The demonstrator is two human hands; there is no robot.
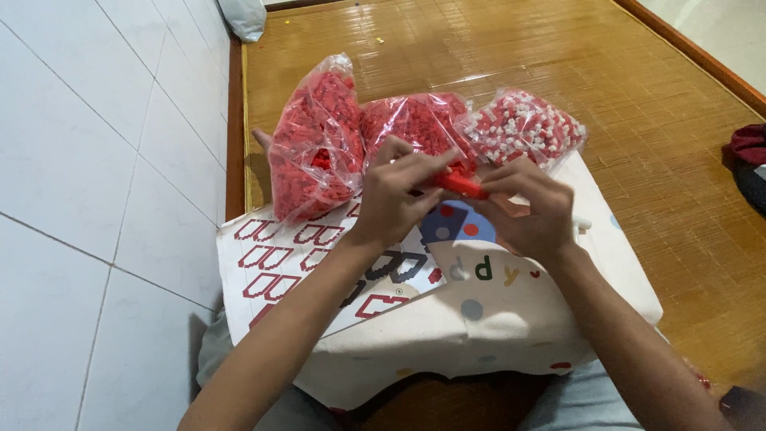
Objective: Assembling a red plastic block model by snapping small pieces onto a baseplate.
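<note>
A: We see the left hand point(392, 191) and the right hand point(527, 209) meeting over a cream cushion point(511, 311) on the person's lap. Both are closed, fingertips pinching a small red piece point(460, 184) between them, just in front of the bags.

B: How far along do we judge the work?

A: We judge it to be mid-course. One piece is in hand; three clear plastic bags stand full behind it: a tall bag of red pieces point(313, 144) at left, a second red bag point(411, 120) in the middle, and a bag of mixed red and white pieces point(523, 126) at right. We see no pile of finished pieces, so how many are done we cannot tell; most of the stock appears untouched.

B: And what lies under the hands?

A: A white printed sheet point(275, 267) with rows of red outlined shapes rests on the cushion's left side, partly under the left forearm.

B: The surface and the room?

A: We note a woven bamboo mat point(638, 96) with a wooden border, and white wall tiles point(88, 160) at left. A dark red item point(750, 148) sits at the right edge, too cropped to identify.
</note>
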